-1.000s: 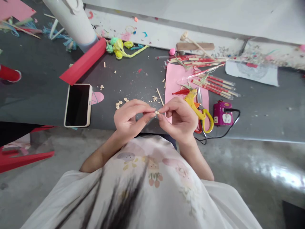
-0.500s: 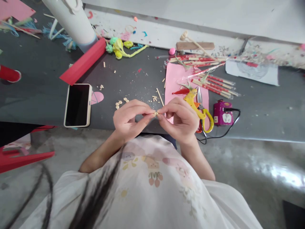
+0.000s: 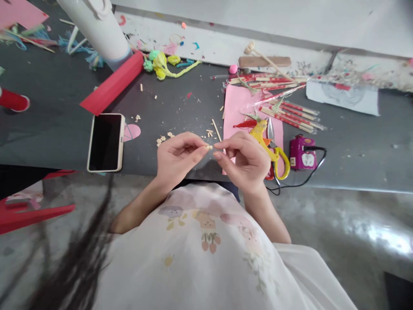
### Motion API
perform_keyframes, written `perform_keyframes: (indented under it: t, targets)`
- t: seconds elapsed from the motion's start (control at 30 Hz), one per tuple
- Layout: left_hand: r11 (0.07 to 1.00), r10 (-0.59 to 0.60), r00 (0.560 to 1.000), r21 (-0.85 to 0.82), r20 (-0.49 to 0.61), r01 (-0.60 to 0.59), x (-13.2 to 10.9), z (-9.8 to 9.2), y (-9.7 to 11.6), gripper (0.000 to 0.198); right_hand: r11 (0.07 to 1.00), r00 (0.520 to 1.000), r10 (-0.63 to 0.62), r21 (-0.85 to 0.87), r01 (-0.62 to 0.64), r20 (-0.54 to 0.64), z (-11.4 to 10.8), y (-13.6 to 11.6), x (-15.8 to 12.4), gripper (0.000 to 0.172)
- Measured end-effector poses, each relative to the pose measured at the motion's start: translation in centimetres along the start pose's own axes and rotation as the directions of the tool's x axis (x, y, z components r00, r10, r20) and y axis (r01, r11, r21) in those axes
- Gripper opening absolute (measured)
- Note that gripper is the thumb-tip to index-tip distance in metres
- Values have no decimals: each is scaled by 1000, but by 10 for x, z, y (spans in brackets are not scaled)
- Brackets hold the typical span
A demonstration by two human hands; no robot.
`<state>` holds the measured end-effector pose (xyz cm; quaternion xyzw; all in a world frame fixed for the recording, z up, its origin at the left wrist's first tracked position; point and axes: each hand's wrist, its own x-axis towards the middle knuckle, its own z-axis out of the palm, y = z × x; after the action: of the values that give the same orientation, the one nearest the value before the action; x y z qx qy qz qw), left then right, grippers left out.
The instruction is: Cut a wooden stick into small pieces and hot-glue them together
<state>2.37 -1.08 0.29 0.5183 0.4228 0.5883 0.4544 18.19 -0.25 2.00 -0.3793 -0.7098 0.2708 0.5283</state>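
Note:
My left hand (image 3: 177,156) pinches a tiny cream-coloured cluster of wooden bits (image 3: 209,147) between thumb and forefinger, over the table's front edge. Just to the right is my right hand (image 3: 248,161), its thumb and forefinger slightly parted and holding nothing I can see, a small gap from the cluster. Behind my left hand lie several similar small clusters (image 3: 160,141) on the dark table. Short cut stick pieces (image 3: 209,133) and a thin wooden stick (image 3: 216,129) rest beyond the fingertips. Beside my right hand is a yellow-handled pair of scissors (image 3: 282,163).
A phone (image 3: 106,144) and a red folded paper strip (image 3: 112,84) lie left, near a white bottle (image 3: 100,34). To the right are pink paper (image 3: 234,99), a yellow glue gun (image 3: 260,129), wrapped stick bundles (image 3: 290,116) and a purple box with a cable (image 3: 302,153).
My right fingertips have let go of the tiny cluster and moved slightly apart from it. My left hand keeps it, turned and raised a little.

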Motion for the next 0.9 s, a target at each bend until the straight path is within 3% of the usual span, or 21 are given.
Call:
perform_keyframes:
  t: [0.17,0.37,0.63,0.77,0.9]
  targets:
    - [915,-319,945,-234,77,328,4,0,2,19,998,1000,24,-58,-24,4,-1,5,0,9]
    - [853,-415,904,-302,101,425,6,1,7,19,996,1000,0,-93,2,21,-1,6,0,12]
    - [906,-369,928,-201,54,372,4,1,4,21,995,998,10,-102,-4,58,1,9,2,8]
    - [950,-290,957,-115,14,289,2,0,-4,19,992,992,125,29,-125,23,7,15,-2,2]
    - [988,-154,988,21,-21,154,1,0,-5,22,952,965,261,159,-260,15,12,22,-6,11]
